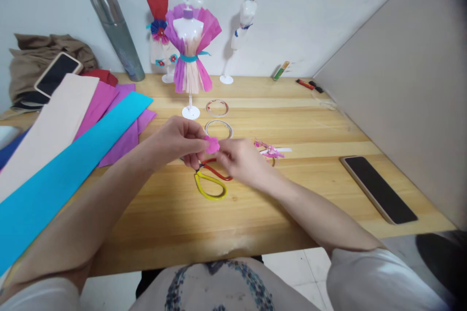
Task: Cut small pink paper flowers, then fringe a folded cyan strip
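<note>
Between the fingertips of my left hand (178, 142) is a small pink paper piece (212, 145), held above the wooden table (255, 214). My right hand (239, 158) is closed at the right edge of that piece, its fingertips blurred and partly hidden. Below both hands lie scissors (210, 189) with one yellow and one red handle, their blades mostly covered by my left hand. Pink paper scraps (270, 149) lie just right of my right hand. Behind the hands are two round rings (219, 129), and a small mannequin (188, 58) wears a pink, purple and cream paper dress.
Paper strips in blue (76, 155), cream and purple cover the left side. A tilted flask (118, 36) and more mannequins (243, 29) stand along the wall. A phone (379, 188) lies right, another (58, 75) left. Small tubes (304, 84) lie near the partition (394, 77).
</note>
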### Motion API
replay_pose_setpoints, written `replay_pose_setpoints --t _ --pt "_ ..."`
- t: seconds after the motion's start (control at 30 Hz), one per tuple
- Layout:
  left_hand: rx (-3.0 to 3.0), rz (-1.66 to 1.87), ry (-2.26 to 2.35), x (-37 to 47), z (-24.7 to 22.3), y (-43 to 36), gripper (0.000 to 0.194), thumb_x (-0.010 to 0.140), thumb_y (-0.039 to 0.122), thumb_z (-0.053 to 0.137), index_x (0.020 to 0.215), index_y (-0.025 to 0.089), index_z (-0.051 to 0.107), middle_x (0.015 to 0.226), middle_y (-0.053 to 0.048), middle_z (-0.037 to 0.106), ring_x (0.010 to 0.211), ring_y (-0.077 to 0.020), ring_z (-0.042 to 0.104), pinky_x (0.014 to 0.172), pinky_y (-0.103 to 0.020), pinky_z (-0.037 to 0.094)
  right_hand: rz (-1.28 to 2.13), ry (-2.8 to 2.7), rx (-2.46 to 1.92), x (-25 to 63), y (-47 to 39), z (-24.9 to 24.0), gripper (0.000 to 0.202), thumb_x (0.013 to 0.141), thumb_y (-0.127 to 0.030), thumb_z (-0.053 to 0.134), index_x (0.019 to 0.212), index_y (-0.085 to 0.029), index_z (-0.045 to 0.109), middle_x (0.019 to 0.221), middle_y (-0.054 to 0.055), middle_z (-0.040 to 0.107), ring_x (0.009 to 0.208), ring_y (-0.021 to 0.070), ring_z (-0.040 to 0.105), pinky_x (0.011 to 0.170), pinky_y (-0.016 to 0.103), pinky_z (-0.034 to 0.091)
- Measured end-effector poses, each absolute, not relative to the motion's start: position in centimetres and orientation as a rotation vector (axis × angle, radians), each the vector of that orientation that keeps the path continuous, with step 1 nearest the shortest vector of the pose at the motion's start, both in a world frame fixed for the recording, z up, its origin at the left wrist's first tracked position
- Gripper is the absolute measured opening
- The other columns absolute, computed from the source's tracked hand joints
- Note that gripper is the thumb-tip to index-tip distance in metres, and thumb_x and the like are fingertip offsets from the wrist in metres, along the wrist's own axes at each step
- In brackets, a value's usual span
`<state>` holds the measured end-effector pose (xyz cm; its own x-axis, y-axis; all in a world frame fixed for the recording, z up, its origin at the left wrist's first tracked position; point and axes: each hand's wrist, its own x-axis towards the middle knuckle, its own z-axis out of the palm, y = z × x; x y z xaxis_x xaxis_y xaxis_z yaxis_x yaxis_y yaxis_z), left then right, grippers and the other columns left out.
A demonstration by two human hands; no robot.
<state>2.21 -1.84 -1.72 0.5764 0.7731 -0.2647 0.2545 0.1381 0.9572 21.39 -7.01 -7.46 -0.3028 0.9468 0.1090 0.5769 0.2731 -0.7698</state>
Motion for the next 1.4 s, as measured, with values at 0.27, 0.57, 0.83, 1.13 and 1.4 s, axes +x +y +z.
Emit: replay_pose_setpoints --t 0.27,0.57,0.83,1.13,1.4 --pt "1.441 0.437 0.978 3.0 -3.4 -1.6 0.013 0.066 0.009 0.069 0.057 0.018 0.066 0.049 -0.001 0.068 0.042 -0.0121 0.063 0.041 -0.017 0.049 1.34 -1.372 -1.108 22.0 -5.7 -6.8 0.024 0.079 -0.042 0.072 0.076 -0.017 0.07 0.062 0.001 0.065 0.056 0.0141 0.057 0.054 0.026 0.041" --pt "1.428 0.353 0.974 3.0 -3.6 -1.3 0.017 0.075 0.017 0.072 0.059 0.014 0.068 0.053 -0.002 0.069 0.046 -0.0108 0.066 0.045 -0.016 0.052 1.303 -1.344 -1.14 21.4 -5.7 -7.2 0.018 0.072 -0.033 0.07 0.065 -0.02 0.059 0.054 -0.005 0.05 0.049 0.0088 0.038 0.049 0.025 0.028" --pt "1.385 0.392 0.951 2.7 -3.8 -0.8 0.025 0.09 0.03 0.067 0.073 0.013 0.072 0.062 -0.003 0.072 0.053 -0.0111 0.069 0.051 -0.017 0.053 1.288 -1.258 -1.159 21.5 -5.5 -7.3 0.018 0.071 -0.034 0.068 0.065 -0.02 0.058 0.053 -0.005 0.049 0.048 0.009 0.037 0.049 0.026 0.025" --pt "1.735 0.395 0.907 3.1 -4.4 -1.8 0.02 0.091 0.032 0.057 0.08 0.017 0.065 0.065 -0.002 0.067 0.062 -0.0148 0.067 0.058 -0.024 0.051 1.19 -1.317 -1.162 21.6 -5.5 -7.3 0.015 0.072 -0.031 0.066 0.064 -0.02 0.059 0.058 -0.003 0.053 0.057 0.0114 0.043 0.053 0.027 0.028" --pt "2.148 0.358 1.05 3.3 -3.8 -2.7 0.019 0.087 0.021 0.055 0.068 0.018 0.053 0.061 0.004 0.046 0.059 -0.0105 0.042 0.055 -0.026 0.028 1.201 -1.277 -1.174 21.6 -5.3 -7.5 0.015 0.071 -0.031 0.067 0.063 -0.02 0.059 0.056 -0.005 0.05 0.054 0.0104 0.04 0.052 0.027 0.028"
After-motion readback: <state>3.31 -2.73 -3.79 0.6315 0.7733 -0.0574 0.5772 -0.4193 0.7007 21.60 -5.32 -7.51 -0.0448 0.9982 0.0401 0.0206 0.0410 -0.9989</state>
